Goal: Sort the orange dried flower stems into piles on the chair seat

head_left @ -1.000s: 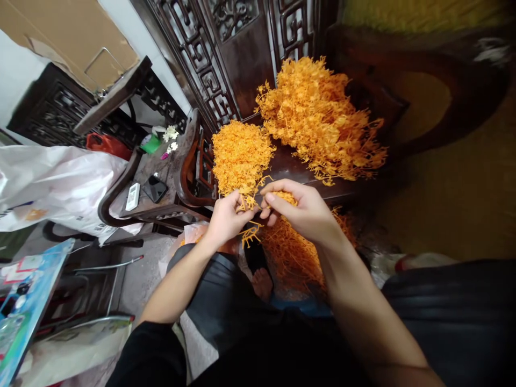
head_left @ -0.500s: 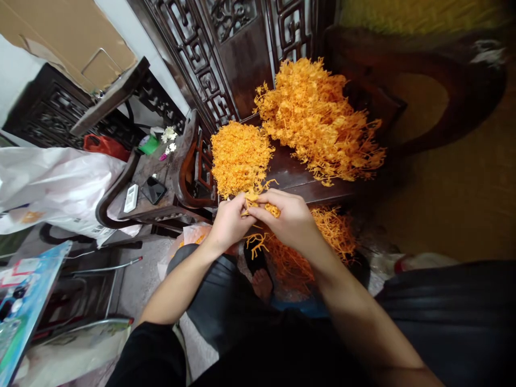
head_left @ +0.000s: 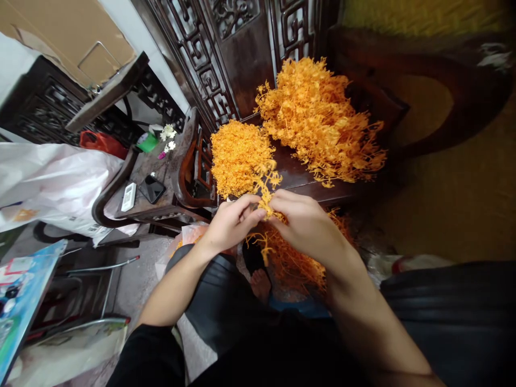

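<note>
An orange plastic sprig (head_left: 266, 189) is pinched between the left hand (head_left: 230, 221) and right hand (head_left: 307, 224), just in front of the smaller orange pile (head_left: 238, 155), seemingly mid-separation, calling for a careful pull apart.

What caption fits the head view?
Left hand and right hand pinch an orange plastic sprig before two orange heaps.

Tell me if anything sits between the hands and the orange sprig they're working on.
Nothing visible does. The left hand and right hand both pinch the orange sprig directly, fingertips meeting on it. The two orange piles lie beyond on the dark wooden table, apart from the grip.
</note>
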A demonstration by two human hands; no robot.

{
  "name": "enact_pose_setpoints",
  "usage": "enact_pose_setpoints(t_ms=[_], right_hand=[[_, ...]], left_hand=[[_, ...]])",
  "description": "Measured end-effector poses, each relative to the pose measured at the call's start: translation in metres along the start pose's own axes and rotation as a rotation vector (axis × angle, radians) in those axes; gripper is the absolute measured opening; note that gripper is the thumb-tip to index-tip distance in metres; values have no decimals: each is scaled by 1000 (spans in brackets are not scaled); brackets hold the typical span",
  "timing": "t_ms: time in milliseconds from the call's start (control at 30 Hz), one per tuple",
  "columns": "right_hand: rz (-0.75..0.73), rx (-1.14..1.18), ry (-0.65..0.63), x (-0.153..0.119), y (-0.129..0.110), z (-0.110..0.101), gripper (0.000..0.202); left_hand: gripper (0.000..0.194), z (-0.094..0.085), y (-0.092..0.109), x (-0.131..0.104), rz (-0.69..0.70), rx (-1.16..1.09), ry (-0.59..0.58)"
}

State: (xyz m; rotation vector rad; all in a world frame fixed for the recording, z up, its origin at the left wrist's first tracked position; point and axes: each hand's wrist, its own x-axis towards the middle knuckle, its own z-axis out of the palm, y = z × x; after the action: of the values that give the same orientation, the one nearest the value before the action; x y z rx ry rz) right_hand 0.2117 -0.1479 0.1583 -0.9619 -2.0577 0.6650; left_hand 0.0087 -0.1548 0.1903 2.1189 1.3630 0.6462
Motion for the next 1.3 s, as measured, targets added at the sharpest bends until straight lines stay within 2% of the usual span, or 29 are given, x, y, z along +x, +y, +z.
enact_pose_setpoints(t_ms=[100, 233, 400, 533, 633, 733, 867, 900, 967, 1033, 1167, 1233, 1300], right_hand=[[28, -56, -64, -1, -4, -1, 16], [62, -179, -118, -1, -11, -4, 15], [35, -87, -32, -1, -15, -4, 15], [-27, 106, 64, 1, -19, -3, 16], [-57, 152, 109, 3, -17, -2, 18], [-7, 85, 139, 3, 1, 0, 18], [217, -123, 265, 3, 33, 0, 13], [240, -118, 286, 3, 36, 0, 11], [223, -36, 304, 4, 31, -1, 6], [156, 77, 317, 5, 17, -3, 13], [8, 290, 256, 5, -15, 0, 23], [-1, 321, 239, 6, -22, 7, 24], [0, 291, 247, 6, -21, 14, 18]], left_hand=[[33, 2, 1, 1, -51, -76, -19], [39, 7, 5, 4, -225, -338, 5], [36, 5, 12, 0, -401, -843, 101], [35, 4, 18, -4, -445, -1055, 144], [37, 3, 20, -4, -473, -1169, 187], [37, -8, 15, -2, -479, -1199, 296], [35, -31, 2, -2, -300, -1150, 604], [34, -34, -1, -2, -302, -1115, 606], [33, -32, -5, -3, -336, -1039, 530], [34, -25, -6, -3, -372, -971, 436], [36, -6, -3, -3, -398, -890, 368], [37, 0, -2, -3, -378, -876, 342], [37, 3, -3, -3, -348, -867, 328]])
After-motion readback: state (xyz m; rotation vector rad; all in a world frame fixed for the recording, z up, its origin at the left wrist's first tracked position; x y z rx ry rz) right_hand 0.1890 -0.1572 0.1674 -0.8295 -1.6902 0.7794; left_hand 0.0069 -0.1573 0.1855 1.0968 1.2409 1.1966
